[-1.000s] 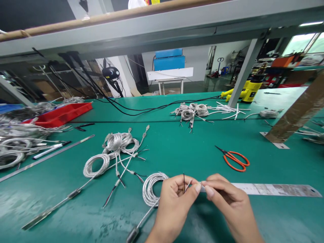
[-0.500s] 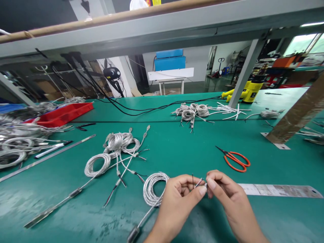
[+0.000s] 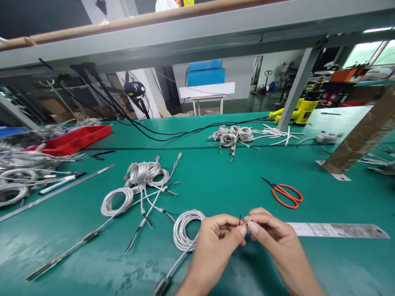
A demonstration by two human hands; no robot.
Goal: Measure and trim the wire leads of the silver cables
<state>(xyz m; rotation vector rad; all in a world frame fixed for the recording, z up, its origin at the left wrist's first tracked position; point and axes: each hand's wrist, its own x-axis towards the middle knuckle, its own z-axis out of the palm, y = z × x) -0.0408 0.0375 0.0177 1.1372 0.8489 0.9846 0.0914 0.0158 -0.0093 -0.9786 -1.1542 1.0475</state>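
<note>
Fingertips pinched tight: on my feed, the thumb and forefinger of the left hand (image 3: 214, 246) close on a fine black wire end (image 3: 240, 219), while the right hand's fingertips (image 3: 251, 225) clench a pale strand (image 3: 247, 222) just beside it. The two hands nearly meet above the bench, wrists angled inward, palms turned toward each other, both lifted off the surface. At this size, I cannot tell exactly how the strands join.

Just left of the left hand lies a coil of braided silver cable (image 3: 185, 230), its tail running down to a metal ferrule (image 3: 161, 285) at the bottom edge of the frame. Under the right hand stretches a steel strip (image 3: 336, 230), and above it lie orange-handled scissors (image 3: 286, 194), apart from both hands.

More silver cable coils (image 3: 138, 174) sprawl across the green workbench (image 3: 210, 176), their split black-and-red leads splayed out. Farther off sits a small bundle of coils (image 3: 230, 137), near loose white wire pieces (image 3: 274, 133).

At the left, a red plastic tray (image 3: 74, 139) holds no cable that I can make out, though silver coils (image 3: 21, 168) crowd against its near end. Beyond it, a blue tray (image 3: 12, 130) shows only at its edge, its contents hidden.
</note>
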